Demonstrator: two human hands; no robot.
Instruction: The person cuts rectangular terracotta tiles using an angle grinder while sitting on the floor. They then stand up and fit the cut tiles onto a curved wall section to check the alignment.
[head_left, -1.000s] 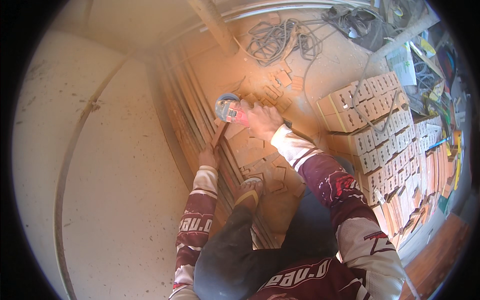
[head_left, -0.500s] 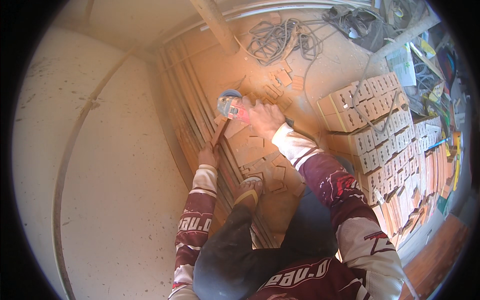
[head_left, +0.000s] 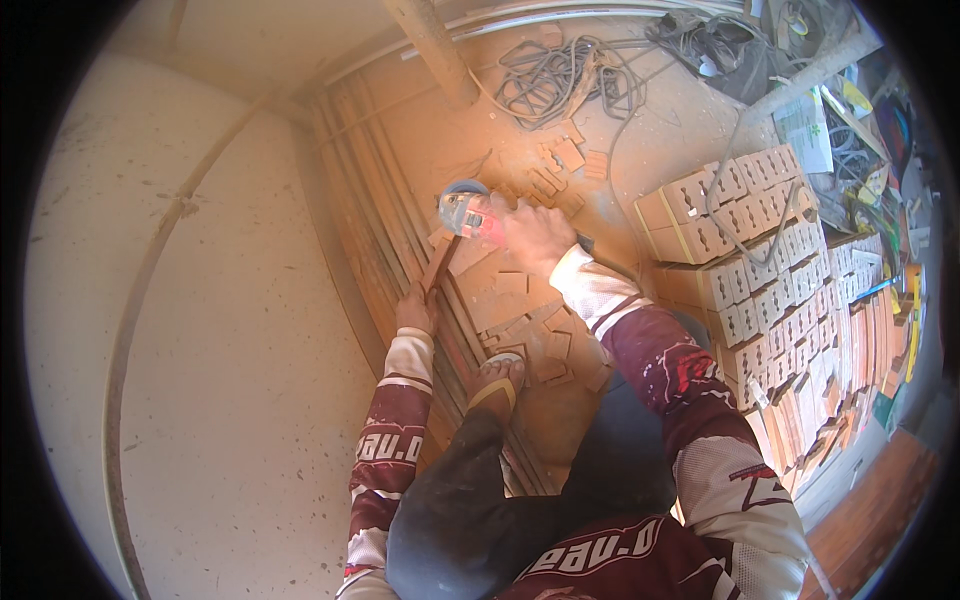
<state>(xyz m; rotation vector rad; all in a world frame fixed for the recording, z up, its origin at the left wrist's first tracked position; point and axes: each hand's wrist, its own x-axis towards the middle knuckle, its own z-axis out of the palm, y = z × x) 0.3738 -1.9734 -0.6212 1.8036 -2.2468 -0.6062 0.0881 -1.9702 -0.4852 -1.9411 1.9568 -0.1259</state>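
My right hand point(head_left: 535, 235) is wrapped round the red body of an angle grinder point(head_left: 470, 214), whose round disc point(head_left: 464, 187) shows at its far side. Just below the grinder's head, my left hand point(head_left: 416, 310) grips the near end of a narrow reddish-brown tile piece point(head_left: 440, 264). The tile piece points up toward the grinder; whether the disc touches it is hidden by the grinder's head. Cut tile pieces point(head_left: 512, 284) lie loose on the dusty floor beside and below the grinder.
Long wooden boards point(head_left: 385, 215) run along the wall at left. Stacked tile boxes point(head_left: 735, 225) stand at right, with a cable over them. A coiled cable point(head_left: 570, 80) lies at the far side near a post point(head_left: 435, 50). My sandalled foot point(head_left: 497, 378) rests near the tile scraps.
The grinder and my right hand have shifted very slightly to the right. My left hand and the tile piece stay in about the same place.
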